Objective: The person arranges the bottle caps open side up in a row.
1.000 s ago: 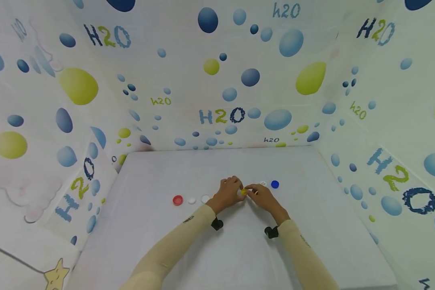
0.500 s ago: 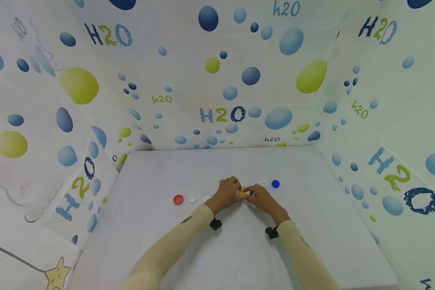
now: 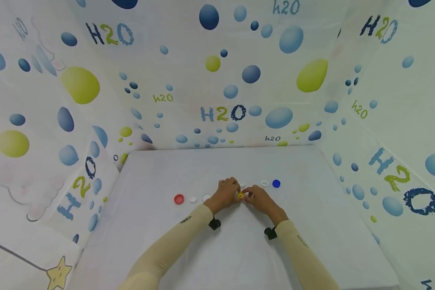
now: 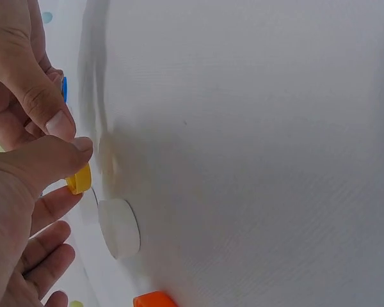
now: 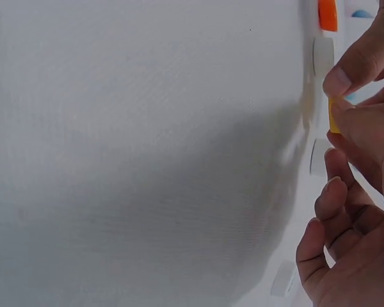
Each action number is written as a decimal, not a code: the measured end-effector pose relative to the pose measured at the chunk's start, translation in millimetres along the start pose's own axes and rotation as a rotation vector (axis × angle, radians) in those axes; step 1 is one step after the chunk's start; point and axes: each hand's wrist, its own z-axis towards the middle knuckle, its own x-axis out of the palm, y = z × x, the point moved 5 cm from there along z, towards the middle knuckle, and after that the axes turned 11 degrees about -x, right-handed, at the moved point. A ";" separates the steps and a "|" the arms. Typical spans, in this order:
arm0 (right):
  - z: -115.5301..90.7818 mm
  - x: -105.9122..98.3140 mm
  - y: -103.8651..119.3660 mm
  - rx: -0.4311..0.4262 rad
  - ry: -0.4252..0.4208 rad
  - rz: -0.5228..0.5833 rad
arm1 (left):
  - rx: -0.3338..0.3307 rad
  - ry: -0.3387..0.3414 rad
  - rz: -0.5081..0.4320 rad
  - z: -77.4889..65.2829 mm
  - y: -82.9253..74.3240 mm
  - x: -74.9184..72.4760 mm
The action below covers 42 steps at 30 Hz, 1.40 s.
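A small yellow bottle cap [image 3: 241, 195] is held between the fingertips of both hands, a little above the white table. My left hand [image 3: 225, 195] pinches it from the left; in the left wrist view the thumb and a finger lie on either side of the yellow cap [image 4: 81, 180]. From the right, my right hand [image 3: 262, 199] pinches it too, the two thumbs meeting at the yellow cap [image 5: 335, 118]. A white cap [image 4: 120, 228] stands on the table just beyond the fingers. The other fingers of both hands are loosely bent.
Caps lie in a rough row across the table [image 3: 235, 249]: a red cap [image 3: 179, 199] and white cap [image 3: 193, 199] to the left, another white cap [image 3: 264, 183] and a blue cap [image 3: 276, 183] to the right. An orange cap [image 4: 155, 299] shows in the left wrist view. Patterned sheets [image 3: 188, 72] surround the table.
The yellow cap has come slightly down and to the left between the fingertips and has turned, showing its round face more. Both hands have shifted only a little with it.
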 end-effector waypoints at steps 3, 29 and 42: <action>-0.7 -1.2 2.0 -0.009 -0.001 -0.024 | -0.002 0.001 -0.004 0.5 0.6 0.7; -3.7 5.0 -0.7 0.037 0.037 -0.085 | 0.001 0.018 0.022 -2.1 3.6 11.0; -3.7 -0.1 -6.5 0.053 -0.006 -0.069 | -0.056 0.028 -0.080 7.3 13.6 -1.4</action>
